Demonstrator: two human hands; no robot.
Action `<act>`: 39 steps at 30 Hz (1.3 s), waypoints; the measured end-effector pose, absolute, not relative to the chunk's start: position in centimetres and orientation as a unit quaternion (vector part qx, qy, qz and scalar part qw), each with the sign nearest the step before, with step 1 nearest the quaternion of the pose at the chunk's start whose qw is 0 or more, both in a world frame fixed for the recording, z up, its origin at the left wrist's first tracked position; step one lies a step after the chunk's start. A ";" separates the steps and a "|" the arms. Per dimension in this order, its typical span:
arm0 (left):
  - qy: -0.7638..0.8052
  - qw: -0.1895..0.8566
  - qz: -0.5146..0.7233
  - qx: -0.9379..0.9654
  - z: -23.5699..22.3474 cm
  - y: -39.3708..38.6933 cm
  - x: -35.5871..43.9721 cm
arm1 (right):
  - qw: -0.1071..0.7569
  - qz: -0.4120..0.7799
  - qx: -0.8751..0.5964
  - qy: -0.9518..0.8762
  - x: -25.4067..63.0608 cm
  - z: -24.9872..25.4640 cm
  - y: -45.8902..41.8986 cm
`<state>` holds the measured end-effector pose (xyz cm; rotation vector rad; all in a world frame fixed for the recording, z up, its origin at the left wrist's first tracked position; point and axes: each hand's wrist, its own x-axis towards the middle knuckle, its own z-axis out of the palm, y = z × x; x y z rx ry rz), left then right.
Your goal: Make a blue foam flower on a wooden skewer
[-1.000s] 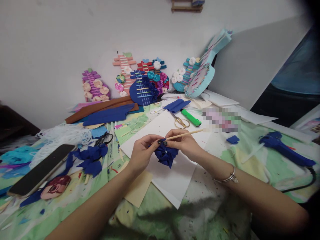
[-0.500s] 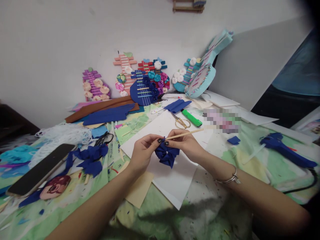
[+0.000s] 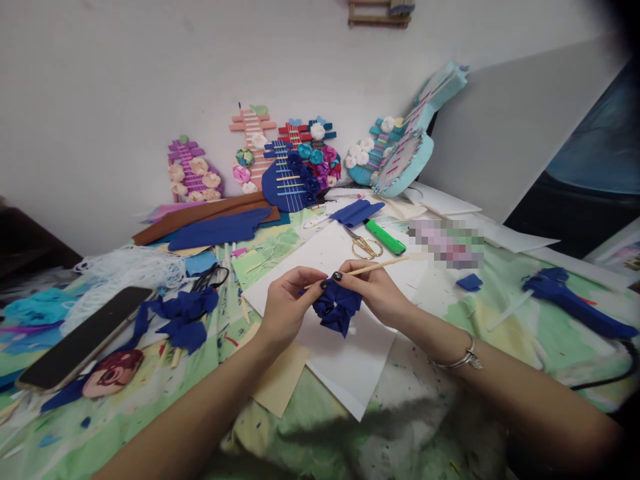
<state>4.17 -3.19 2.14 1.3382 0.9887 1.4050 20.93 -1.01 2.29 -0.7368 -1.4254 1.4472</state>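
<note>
A dark blue crepe-paper flower (image 3: 339,308) hangs over the white paper sheet (image 3: 345,387), pinched at its upper edge between both hands. My left hand (image 3: 287,303) is closed on the flower's left side, thumb and fingers together. My right hand (image 3: 377,290) grips its upper edge with the thumb. A thin wooden stick (image 3: 383,264) also runs through the right hand and points to the right; its other end is hidden by the fingers and the flower. Beyond the hands lie gold-handled scissors (image 3: 367,248) and a green cutter (image 3: 386,238).
A blue glue gun (image 3: 580,303) with a black cord lies at right. On the left are a phone (image 3: 87,337), blue paper scraps (image 3: 185,313) and tangled white string (image 3: 123,277). Several decorated paper instruments, one of them dark blue (image 3: 283,183), lean on the back wall.
My right thumb has shifted slightly up along the flower's upper edge. The flower and stick stay in my hands, and the whole view has drifted a little.
</note>
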 end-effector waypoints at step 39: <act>0.334 0.555 0.536 0.542 2.3 -3.5 3.8 | 0.493 0.599 -0.287 -0.562 21.0 2.9 -1.1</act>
